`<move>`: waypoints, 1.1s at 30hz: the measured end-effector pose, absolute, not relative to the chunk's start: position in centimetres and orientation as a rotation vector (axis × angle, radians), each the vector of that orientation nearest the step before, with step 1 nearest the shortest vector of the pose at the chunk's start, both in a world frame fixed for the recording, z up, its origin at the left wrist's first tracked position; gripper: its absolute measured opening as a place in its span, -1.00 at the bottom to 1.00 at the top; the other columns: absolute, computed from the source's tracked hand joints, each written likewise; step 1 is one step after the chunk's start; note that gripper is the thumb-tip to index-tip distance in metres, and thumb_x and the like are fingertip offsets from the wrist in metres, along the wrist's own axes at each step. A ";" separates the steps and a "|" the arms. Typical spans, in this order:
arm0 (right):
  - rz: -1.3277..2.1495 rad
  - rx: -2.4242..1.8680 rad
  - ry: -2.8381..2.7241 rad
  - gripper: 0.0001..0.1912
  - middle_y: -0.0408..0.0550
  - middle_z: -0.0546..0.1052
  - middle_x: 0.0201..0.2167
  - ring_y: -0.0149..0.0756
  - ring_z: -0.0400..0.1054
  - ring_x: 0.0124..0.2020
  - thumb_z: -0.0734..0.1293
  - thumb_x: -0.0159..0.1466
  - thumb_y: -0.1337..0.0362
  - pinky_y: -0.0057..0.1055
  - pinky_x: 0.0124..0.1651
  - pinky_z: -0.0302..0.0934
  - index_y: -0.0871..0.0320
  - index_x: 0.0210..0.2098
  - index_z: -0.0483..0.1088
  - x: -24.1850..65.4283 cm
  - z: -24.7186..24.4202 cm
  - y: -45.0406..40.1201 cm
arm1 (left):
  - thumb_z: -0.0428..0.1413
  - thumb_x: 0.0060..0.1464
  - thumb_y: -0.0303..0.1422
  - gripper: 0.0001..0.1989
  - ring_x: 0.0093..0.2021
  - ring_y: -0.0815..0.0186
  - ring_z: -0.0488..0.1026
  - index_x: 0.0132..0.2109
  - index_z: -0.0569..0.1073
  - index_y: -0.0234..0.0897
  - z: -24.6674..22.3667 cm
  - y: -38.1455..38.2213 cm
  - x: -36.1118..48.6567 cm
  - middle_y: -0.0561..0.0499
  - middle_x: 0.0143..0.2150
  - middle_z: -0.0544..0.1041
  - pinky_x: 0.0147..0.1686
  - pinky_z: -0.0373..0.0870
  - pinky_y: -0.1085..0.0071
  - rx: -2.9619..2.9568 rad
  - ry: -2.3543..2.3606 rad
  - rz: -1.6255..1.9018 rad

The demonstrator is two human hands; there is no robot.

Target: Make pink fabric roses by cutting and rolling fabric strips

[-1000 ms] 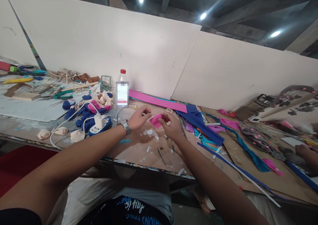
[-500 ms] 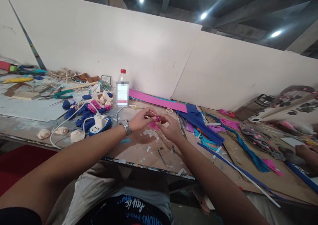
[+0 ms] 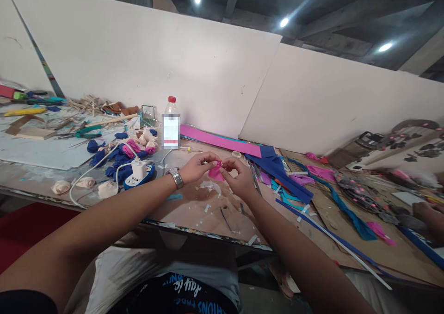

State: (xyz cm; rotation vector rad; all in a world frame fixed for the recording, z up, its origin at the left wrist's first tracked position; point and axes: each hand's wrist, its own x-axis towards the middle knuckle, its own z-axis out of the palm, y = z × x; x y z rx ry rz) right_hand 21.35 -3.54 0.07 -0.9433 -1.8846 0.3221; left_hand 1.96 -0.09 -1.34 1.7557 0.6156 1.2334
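centrally, just above the worktable [image 3: 189, 212], the left hand [image 3: 200, 166] and right hand [image 3: 240, 175] are nearly together, both pinching one pink crepe-paper piece [image 3: 216, 174]. its top looks bunched between the fingers while the lower part hangs loose, so shaping seems only partly done. leftward, three cream rosettes [image 3: 85, 182] look finished; behind, a long pink strip [image 3: 222, 141] lies flat, apparently unworked.
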 end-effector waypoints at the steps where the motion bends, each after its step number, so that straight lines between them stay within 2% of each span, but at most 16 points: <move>1: 0.322 -0.943 -1.877 -0.86 -0.07 0.55 -0.31 -0.28 0.38 -0.35 0.39 0.28 0.18 -0.30 -0.24 0.34 0.09 -0.21 0.44 21.3 0.1 -3.6 | 0.18 0.18 -0.16 -0.70 -0.16 0.26 0.48 -0.10 0.56 -0.30 -1.4 -0.1 2.0 -0.08 -0.16 0.59 -0.09 0.38 0.30 1.753 0.607 1.223; 7: 0.317 -0.957 -1.878 -0.91 -0.11 0.52 -0.39 -0.29 0.37 -0.37 0.36 0.26 0.25 -0.30 -0.25 0.31 0.09 -0.24 0.45 21.1 0.3 -3.8 | 0.24 0.14 -0.11 -0.67 -0.17 0.27 0.47 -0.10 0.51 -0.28 -1.4 -0.5 2.1 -0.07 -0.16 0.56 -0.14 0.39 0.34 1.766 0.580 1.137; 14: 0.334 -0.975 -1.907 -0.89 -0.10 0.52 -0.36 -0.28 0.36 -0.36 0.35 0.26 0.27 -0.30 -0.25 0.29 0.09 -0.21 0.45 21.2 0.4 -3.8 | 0.26 0.13 -0.09 -0.64 -0.24 0.33 0.46 -0.12 0.48 -0.29 -1.7 -0.3 2.0 -0.04 -0.21 0.53 -0.22 0.37 0.39 1.734 0.577 1.175; 22: 0.417 -0.961 -1.906 -0.83 -0.10 0.49 -0.38 -0.30 0.33 -0.39 0.37 0.31 0.14 -0.32 -0.29 0.27 0.10 -0.26 0.42 21.0 0.5 -4.0 | 0.24 0.14 -0.08 -0.65 -0.22 0.31 0.45 -0.13 0.51 -0.29 -1.5 -0.4 2.0 -0.04 -0.20 0.54 -0.20 0.38 0.39 1.780 0.620 1.203; 28: 0.425 -0.942 -1.907 -0.91 -0.11 0.49 -0.37 -0.31 0.32 -0.36 0.37 0.30 0.23 -0.32 -0.26 0.25 0.11 -0.24 0.43 21.2 0.1 -3.6 | 0.27 0.11 -0.10 -0.65 -0.26 0.33 0.45 -0.15 0.52 -0.30 -1.5 -0.3 2.0 -0.04 -0.23 0.55 -0.22 0.37 0.38 1.712 0.604 1.192; 33: 0.444 -0.915 -1.882 -0.88 -0.11 0.49 -0.34 -0.31 0.34 -0.34 0.38 0.31 0.23 -0.32 -0.23 0.27 0.11 -0.19 0.44 21.3 -0.2 -3.4 | 0.30 0.08 -0.12 -0.64 -0.30 0.34 0.44 -0.15 0.53 -0.33 -1.3 -0.2 2.1 -0.03 -0.26 0.54 -0.25 0.37 0.38 1.592 0.557 1.166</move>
